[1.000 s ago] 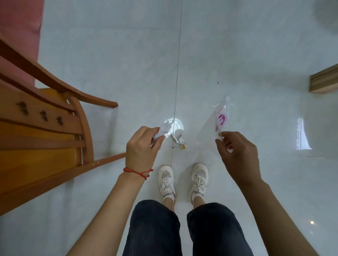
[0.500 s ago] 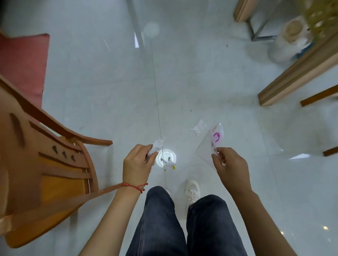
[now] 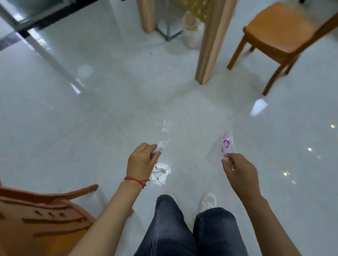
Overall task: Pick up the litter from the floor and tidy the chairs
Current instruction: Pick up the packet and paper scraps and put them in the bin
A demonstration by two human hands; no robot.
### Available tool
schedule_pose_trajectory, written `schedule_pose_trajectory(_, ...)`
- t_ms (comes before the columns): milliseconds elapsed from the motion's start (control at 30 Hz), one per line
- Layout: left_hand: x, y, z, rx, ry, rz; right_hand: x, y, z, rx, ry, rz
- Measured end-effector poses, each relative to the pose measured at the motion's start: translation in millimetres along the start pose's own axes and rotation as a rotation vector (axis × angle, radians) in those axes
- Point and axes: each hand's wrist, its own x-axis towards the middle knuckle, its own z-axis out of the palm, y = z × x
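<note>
White crumpled paper [image 3: 165, 126] lies on the pale tiled floor [image 3: 86, 116], ahead of both hands and a little left of the midline between them, and the coming move turns on that placing. It sits just beyond the left hand [image 3: 141, 161], with only a short stretch of floor between it and the knuckles, while the right hand [image 3: 238, 168] is well apart from it, off to the right. The left hand is therefore judged the nearer one for the reach. Its fingers are curled round a small wad of tissue [image 3: 161, 146] that pokes out towards the far side, so it is already occupied. The right hand pinches the near corner of a clear plastic wrapper [image 3: 222, 147] with a pink label, which stands up and away from the fingers. The scrap on the floor is longer than it is wide; its long axis runs roughly near to far, leaning slightly to the right at the far end, with ragged points at both ends. A second piece, a flattened white wrapper [image 3: 160, 173] with a yellow speck, lies on the floor just under and right of the left wrist, nearer the person's shoes [image 3: 207, 201]. A wooden armchair [image 3: 38, 220] stands at the near left and an orange-seated chair [image 3: 278, 26] at the far right, both untidied.
</note>
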Motion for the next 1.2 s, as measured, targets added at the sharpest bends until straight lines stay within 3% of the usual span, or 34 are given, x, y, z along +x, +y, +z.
schedule_pose_trajectory(267,3,126,56,-0.098,-0.162,0.244,-75,80,-90,-0.035,0.182,0.261)
schedule_pose_trajectory(633,-49,351,172,-0.213,-0.426,0.702,-215,212,-216,-0.046,0.462,0.726)
schedule_pose_trajectory(1200,-137,646,331,-0.371,-0.943,1.451,-348,309,-301,-0.223,0.976,1.345)
